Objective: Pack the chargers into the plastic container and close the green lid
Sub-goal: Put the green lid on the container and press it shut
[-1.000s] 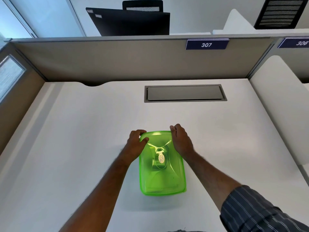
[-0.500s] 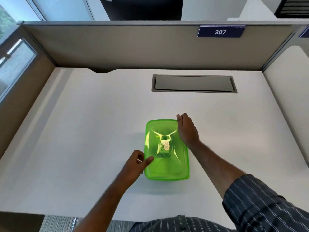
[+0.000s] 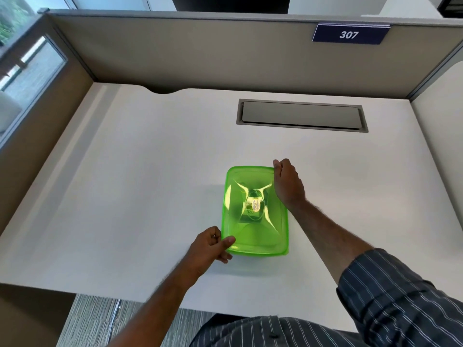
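**Both hands on opposite corners of the green lid**

The left hand point(image 3: 209, 246) pinches the near-left corner of the translucent green rectangular plastic lid point(image 3: 255, 234), thumb on top and fingers curled under the rim. Half a second ago it was just arriving at that corner with the thumb stretched out; a second ago it was up at the far-left corner. The right hand point(image 3: 288, 184) is curled over the far-right corner, fingers hooked over the edge, much as it was in both earlier moments.

The lid sits flat on the clear plastic container, which is almost wholly hidden beneath it, a little right of the middle of the white worktop point(image 3: 125, 196). Through the green plastic only a dark blocky shape can be seen, so the chargers cannot be told apart. A small oval sticker point(image 3: 255, 204) gleams at the lid's centre; its print is too small to read.

Behind, a grey rectangular cable hatch point(image 3: 302, 115) is set into the worktop. On the beige partition point(image 3: 200, 51) a dark blue plate point(image 3: 349, 34) reads "307". A dark striped sleeve point(image 3: 390, 291) covers the right upper arm.
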Tool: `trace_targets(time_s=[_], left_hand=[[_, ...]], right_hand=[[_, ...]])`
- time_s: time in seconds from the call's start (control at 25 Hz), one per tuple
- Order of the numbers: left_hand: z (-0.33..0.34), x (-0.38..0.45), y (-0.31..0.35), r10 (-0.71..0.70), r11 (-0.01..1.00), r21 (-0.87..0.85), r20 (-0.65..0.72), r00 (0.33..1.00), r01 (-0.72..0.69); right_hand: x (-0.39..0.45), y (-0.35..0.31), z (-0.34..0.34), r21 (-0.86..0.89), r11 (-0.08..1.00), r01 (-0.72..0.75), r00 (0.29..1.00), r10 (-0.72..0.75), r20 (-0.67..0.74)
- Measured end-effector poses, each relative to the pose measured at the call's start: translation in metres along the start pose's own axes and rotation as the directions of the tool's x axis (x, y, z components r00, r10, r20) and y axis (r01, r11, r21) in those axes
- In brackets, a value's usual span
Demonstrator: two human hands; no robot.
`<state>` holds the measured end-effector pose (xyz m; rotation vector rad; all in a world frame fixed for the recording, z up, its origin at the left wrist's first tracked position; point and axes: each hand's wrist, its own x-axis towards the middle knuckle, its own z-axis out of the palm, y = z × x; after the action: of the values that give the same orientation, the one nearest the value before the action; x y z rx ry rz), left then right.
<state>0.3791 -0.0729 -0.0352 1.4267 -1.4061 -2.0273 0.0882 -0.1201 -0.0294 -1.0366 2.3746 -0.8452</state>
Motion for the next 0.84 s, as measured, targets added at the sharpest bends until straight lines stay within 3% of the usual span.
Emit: trace_targets(time_s=[0.36,0.84], left_hand=[[0.000,0.002,-0.010,0.065,0.997,0.051,-0.032,0.997,-0.064],[-0.008,0.008,-0.004,0.068,0.981,0.182,0.002,0.998,-0.067]], right_hand=[[-0.002,-0.001,0.000,-0.014,1.000,0.012,1.000,-0.012,-0.004],[-0.021,0.010,-0.016,0.153,0.985,-0.074,0.993,0.058,0.104]])
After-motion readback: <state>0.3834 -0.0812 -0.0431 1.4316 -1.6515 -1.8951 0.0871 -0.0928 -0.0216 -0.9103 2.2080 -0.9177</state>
